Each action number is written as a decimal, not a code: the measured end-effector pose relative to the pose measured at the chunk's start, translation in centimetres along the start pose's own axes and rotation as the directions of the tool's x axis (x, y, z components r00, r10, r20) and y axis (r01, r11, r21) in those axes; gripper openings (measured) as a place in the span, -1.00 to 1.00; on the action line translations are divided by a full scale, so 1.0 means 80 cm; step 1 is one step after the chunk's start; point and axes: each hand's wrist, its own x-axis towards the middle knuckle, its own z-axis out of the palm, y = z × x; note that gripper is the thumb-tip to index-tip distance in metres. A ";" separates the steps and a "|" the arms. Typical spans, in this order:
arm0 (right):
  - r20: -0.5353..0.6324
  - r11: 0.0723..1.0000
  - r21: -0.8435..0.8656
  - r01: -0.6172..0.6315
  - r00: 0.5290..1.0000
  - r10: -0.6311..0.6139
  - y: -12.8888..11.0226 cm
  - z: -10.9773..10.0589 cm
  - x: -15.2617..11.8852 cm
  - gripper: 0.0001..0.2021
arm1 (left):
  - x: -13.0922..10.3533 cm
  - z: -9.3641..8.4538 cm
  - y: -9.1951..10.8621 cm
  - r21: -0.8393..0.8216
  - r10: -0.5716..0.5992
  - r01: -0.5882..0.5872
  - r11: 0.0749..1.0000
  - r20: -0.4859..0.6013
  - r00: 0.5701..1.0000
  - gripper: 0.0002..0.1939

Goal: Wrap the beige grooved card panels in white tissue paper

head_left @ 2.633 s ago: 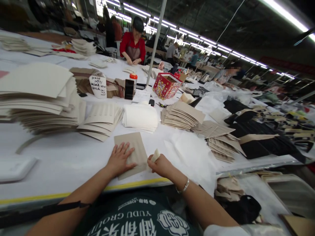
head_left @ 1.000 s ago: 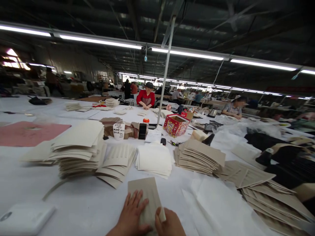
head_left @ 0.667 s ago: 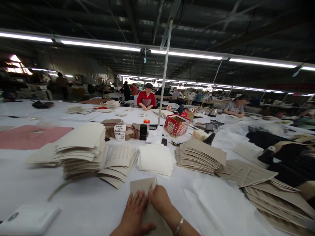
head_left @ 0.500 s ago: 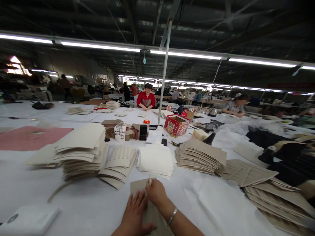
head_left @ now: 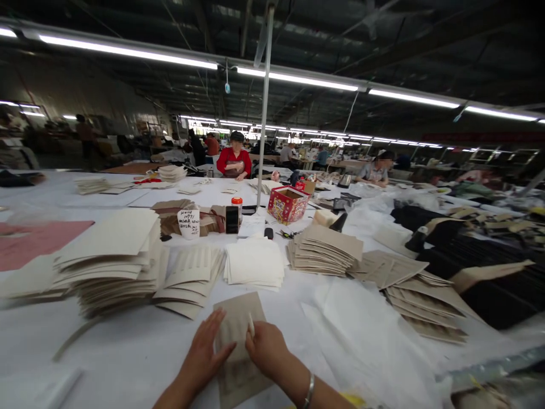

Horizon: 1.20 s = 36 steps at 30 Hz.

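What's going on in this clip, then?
A person works at a white table with both bare hands. The left hand lies open along the left side of a beige panel, while the right hand holds a small pale tool over it. Beyond the panel sit a white stack and a beige stack. Across the table is a co-worker in red.

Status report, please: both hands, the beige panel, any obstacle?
Left hand open at beige panel. Right hand gripping pale tool over it. White stack beyond, not on panel.
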 end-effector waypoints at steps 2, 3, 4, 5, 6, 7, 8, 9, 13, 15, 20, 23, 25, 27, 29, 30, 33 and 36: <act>-0.002 1.000 0.024 0.014 1.000 -0.014 0.000 -0.001 0.001 -0.77 | -0.007 -0.012 -0.007 -0.005 0.031 -0.032 0.999 -0.088 0.996 -0.43; -0.005 0.999 0.031 0.018 1.000 -0.018 0.000 -0.002 0.001 -0.76 | -0.011 -0.016 -0.006 0.004 0.056 -0.056 0.998 -0.089 0.994 -0.45; -0.007 0.999 0.033 0.013 1.000 -0.013 0.001 -0.002 0.000 -0.75 | -0.014 -0.018 -0.003 0.019 0.081 -0.080 0.997 -0.058 0.995 -0.46; -0.008 0.999 0.032 0.006 1.000 -0.006 0.003 -0.003 0.000 -0.74 | -0.016 -0.018 0.002 0.038 0.101 -0.101 0.994 -0.002 0.995 -0.45; -0.005 0.999 0.033 0.000 1.000 0.001 0.005 -0.004 -0.001 -0.73 | -0.017 -0.017 0.008 0.058 0.108 -0.112 0.992 0.067 0.992 -0.43; 0.000 0.999 0.039 -0.008 1.000 0.008 0.008 -0.006 -0.003 -0.71 | -0.017 -0.015 0.015 0.083 0.099 -0.112 0.990 0.142 0.985 -0.39; 0.010 0.998 0.057 -0.016 1.000 0.016 0.012 -0.008 -0.005 -0.71 | -0.016 -0.012 0.021 0.112 0.070 -0.095 0.989 0.208 0.976 -0.33; 0.023 0.996 0.092 -0.022 1.000 0.020 0.017 -0.010 -0.007 -0.71 | -0.015 -0.009 0.026 0.148 0.024 -0.063 0.987 0.246 0.969 -0.28; 0.107 0.934 0.350 -0.071 0.994 0.035 0.042 -0.012 -0.017 -0.80 | -0.011 0.006 0.025 0.224 -0.034 -0.027 0.974 0.264 0.964 -0.19; 0.128 0.892 0.441 -0.102 0.991 0.050 0.052 -0.011 -0.020 -0.82 | -0.010 0.013 0.020 0.229 -0.023 -0.037 0.973 0.254 0.967 -0.18; 0.059 0.937 0.346 -0.047 0.998 0.028 0.048 -0.014 0.000 -0.82 | -0.013 0.018 0.014 0.251 -0.004 -0.057 0.966 0.232 0.973 -0.19; 0.011 0.984 0.175 -0.022 1.000 0.020 0.032 -0.020 0.037 -0.82 | -0.013 0.018 0.015 0.262 0.003 -0.065 0.963 0.229 0.973 -0.18; 0.002 0.994 0.108 -0.030 1.000 0.030 0.022 -0.022 0.061 -0.80 | -0.012 0.018 0.016 0.265 0.004 -0.066 0.962 0.226 0.974 -0.18; 0.004 0.997 0.071 -0.034 0.999 0.034 0.015 -0.021 0.075 -0.78 | -0.012 0.017 0.018 0.265 0.002 -0.063 0.962 0.226 0.974 -0.19; 0.016 1.000 0.006 -0.031 0.999 0.031 0.012 -0.018 0.070 -0.76 | -0.011 0.016 0.020 0.260 0.000 -0.059 0.964 0.221 0.975 -0.20; 0.033 0.999 -0.033 -0.017 0.999 0.018 0.011 -0.017 0.060 -0.75 | -0.010 0.016 0.022 0.256 0.000 -0.057 0.965 0.218 0.976 -0.21; 0.122 0.996 -0.087 0.035 0.992 -0.024 0.014 -0.017 0.009 -0.72 | -0.010 0.016 0.023 0.256 -0.018 -0.035 0.966 0.201 0.979 -0.20; 0.243 1.000 0.000 0.024 0.970 -0.024 0.017 -0.020 -0.032 -0.69 | -0.012 0.020 0.022 0.265 -0.046 0.000 0.964 0.166 0.985 -0.18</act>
